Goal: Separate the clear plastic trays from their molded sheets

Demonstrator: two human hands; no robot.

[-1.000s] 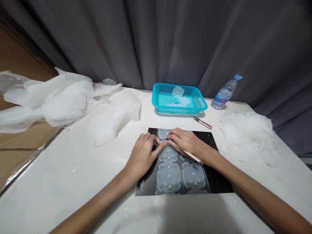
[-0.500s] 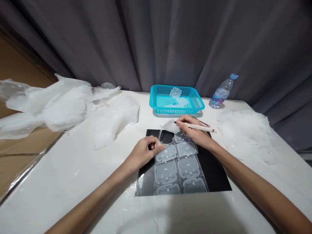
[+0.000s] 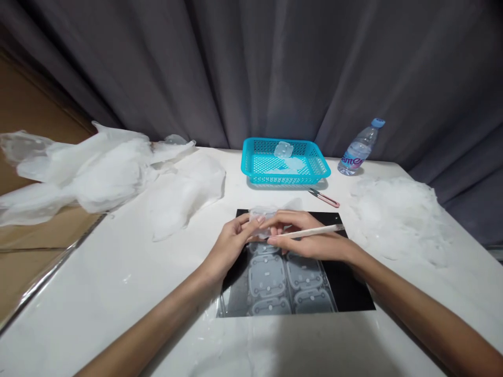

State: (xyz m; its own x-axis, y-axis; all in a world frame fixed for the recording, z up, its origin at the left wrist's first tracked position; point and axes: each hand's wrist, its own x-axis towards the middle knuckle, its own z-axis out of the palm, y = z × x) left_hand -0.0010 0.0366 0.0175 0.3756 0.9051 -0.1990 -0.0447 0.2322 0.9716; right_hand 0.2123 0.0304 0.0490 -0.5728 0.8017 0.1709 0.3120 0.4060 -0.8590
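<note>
My left hand (image 3: pixel 238 234) is closed at the upper edge of a translucent sheet of rounded-square panels (image 3: pixel 267 275), pinching a loose frosted piece (image 3: pixel 262 213). My right hand (image 3: pixel 304 235) is closed around a slim white pen-like tool (image 3: pixel 314 231), its fingertips close to the left thumb and the frosted piece. The tool's tip is hard to make out between the hands. Beneath lies a black mat (image 3: pixel 349 288), and the hands cover the sheet's upper panels.
Behind the mat stands a blue plastic basket (image 3: pixel 286 179) with several frosted pieces inside. Pink-handled thread snips (image 3: pixel 324 198) lie before it. A water bottle (image 3: pixel 359 149) is tilted in view at right. Translucent film heaps lie left (image 3: pixel 106 173) and right (image 3: pixel 396 217).
My right hand has moved down and left toward my left hand, bringing the tool along. The frosted piece now sits between both hands. The snips have come into full view.
</note>
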